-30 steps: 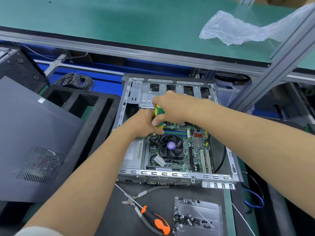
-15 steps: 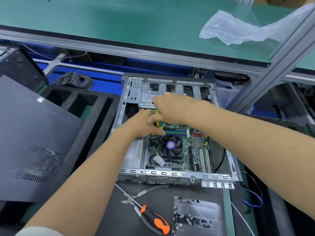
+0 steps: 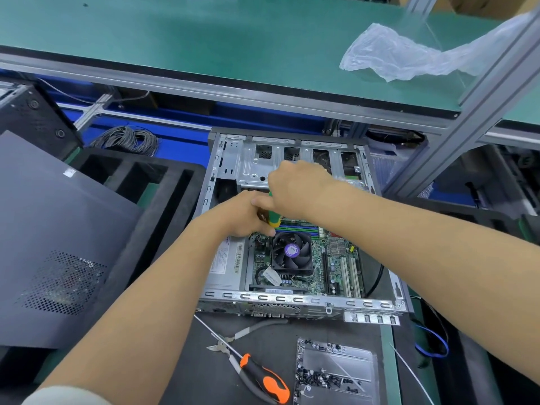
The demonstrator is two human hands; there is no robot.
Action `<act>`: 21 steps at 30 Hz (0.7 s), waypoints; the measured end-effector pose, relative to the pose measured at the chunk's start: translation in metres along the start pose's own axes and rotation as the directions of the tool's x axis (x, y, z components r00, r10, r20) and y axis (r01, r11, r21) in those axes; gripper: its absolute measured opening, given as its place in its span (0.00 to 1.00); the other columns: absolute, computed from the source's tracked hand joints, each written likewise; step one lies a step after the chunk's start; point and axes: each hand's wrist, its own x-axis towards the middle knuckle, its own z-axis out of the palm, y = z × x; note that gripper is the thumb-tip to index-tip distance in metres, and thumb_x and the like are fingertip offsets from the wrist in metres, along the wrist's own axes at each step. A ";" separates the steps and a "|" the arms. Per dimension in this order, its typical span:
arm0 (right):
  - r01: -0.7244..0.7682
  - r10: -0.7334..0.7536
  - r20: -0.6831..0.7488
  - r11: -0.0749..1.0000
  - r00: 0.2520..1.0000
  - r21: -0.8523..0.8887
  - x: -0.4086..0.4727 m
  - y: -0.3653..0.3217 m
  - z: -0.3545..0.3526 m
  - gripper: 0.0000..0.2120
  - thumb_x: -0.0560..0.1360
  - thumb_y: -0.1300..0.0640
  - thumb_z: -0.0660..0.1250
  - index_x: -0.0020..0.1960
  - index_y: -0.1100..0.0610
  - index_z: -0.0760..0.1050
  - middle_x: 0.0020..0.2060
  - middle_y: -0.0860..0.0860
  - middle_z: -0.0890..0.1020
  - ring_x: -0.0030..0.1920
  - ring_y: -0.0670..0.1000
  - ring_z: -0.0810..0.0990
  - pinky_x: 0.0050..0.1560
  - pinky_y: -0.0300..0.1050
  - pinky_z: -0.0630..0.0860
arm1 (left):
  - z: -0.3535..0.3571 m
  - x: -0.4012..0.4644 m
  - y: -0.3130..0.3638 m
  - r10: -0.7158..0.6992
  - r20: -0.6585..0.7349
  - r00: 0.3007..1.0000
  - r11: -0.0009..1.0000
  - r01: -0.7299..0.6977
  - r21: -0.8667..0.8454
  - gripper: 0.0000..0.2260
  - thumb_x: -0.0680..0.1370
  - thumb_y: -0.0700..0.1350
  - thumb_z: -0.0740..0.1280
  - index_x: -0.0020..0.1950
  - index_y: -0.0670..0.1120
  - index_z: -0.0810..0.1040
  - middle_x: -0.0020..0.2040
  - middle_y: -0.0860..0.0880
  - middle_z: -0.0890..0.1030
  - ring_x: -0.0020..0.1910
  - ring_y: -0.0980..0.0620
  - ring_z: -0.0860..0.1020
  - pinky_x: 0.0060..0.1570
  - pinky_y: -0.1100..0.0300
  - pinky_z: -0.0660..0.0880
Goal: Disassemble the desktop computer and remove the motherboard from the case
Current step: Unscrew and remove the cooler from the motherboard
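An open metal computer case (image 3: 292,301) lies flat before me, with the green motherboard (image 3: 336,264) and its black CPU fan (image 3: 290,252) inside. My right hand (image 3: 295,188) grips the top of a green and yellow screwdriver (image 3: 274,219) that stands upright over the board's far left corner. My left hand (image 3: 242,214) curls round the screwdriver's lower part, hiding the tip and the screw. Blue memory slots (image 3: 298,228) lie just right of the tool.
A dark case side panel (image 3: 49,238) leans on black foam (image 3: 163,200) at left. Pliers (image 3: 230,342), an orange and black screwdriver (image 3: 263,375) and a clear tray of several screws (image 3: 336,372) lie in front. A plastic bag (image 3: 403,54) rests on the green shelf.
My right hand has turned slightly on the screwdriver handle, showing less of the green grip. My left hand and the case stay where they were.
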 end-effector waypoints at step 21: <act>0.316 -0.325 0.108 0.944 0.940 0.091 -0.003 0.002 0.003 0.15 0.75 0.53 0.69 0.57 0.52 0.66 0.50 0.51 0.71 0.53 0.56 0.74 0.46 0.50 0.69 | 0.004 -0.031 -0.004 0.083 -0.257 0.963 0.968 -0.139 -0.210 0.10 0.69 0.43 0.78 0.41 0.54 0.79 0.38 0.60 0.83 0.37 0.63 0.80 0.36 0.73 0.72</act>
